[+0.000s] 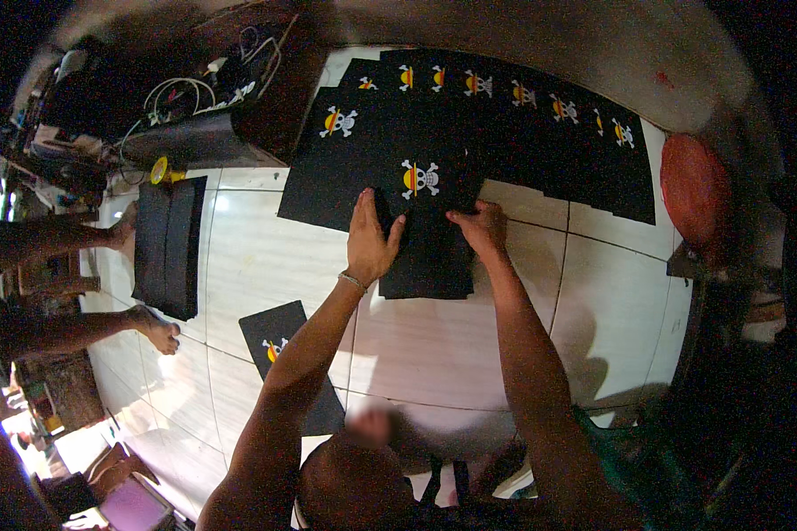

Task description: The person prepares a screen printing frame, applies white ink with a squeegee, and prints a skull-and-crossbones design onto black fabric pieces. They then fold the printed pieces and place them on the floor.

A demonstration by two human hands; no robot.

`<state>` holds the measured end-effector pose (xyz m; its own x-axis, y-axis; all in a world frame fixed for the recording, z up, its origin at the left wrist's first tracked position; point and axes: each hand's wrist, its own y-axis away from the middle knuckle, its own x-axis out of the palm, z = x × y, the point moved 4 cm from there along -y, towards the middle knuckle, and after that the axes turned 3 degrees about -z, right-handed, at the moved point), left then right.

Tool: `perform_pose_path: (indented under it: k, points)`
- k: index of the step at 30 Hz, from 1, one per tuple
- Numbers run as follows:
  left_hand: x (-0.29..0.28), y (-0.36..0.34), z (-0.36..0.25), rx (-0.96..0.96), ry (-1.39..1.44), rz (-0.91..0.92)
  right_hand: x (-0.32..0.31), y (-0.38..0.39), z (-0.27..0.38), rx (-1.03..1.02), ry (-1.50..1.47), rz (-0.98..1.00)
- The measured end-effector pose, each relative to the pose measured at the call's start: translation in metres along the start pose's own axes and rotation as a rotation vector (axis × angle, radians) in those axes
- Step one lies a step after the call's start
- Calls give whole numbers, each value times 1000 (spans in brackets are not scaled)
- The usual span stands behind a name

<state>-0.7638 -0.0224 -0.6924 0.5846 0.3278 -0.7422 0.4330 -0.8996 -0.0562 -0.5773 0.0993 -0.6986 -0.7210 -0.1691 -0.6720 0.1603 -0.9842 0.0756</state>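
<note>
On the tiled floor before me lies a black sheet [429,248], printed with a skull and crossbones in a yellow hat. It rests on other black pieces, whose lower edges stick out slightly. My left hand [372,234] lies flat across its left edge, fingers stretched and thumb apart. At the right edge, my right hand [483,226] pinches the sheet between thumb and forefinger, the other fingers curled. Behind it, overlapping black printed sheets [540,150] spread in a row toward the wall. Another printed sheet [283,323] lies partly under my left forearm in view.
A black folded stack [170,248] lies at the left, with a yellow tape roll [159,170] by its far end. Another person's feet [155,329] are beside it. Cables [181,97] lie on a dark cabinet. A red bundle [695,190] stands at the right.
</note>
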Motion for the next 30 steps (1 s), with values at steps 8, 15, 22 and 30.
perform_pose_path:
  k: [8, 15, 22, 30]
  points:
    - [-36, -11, 20, -39, 205, -156, 33, -4, 3, 302, -400, 176]
    - [-45, -36, 62, 258, -366, -275, 14, 7, -16, 406, -407, 153]
    - [-38, -40, 75, 21, -354, -128, -12, 48, -66, 454, -637, 130]
    - [11, 81, -69, 419, -457, 64, 5, 73, -35, 370, -678, 251]
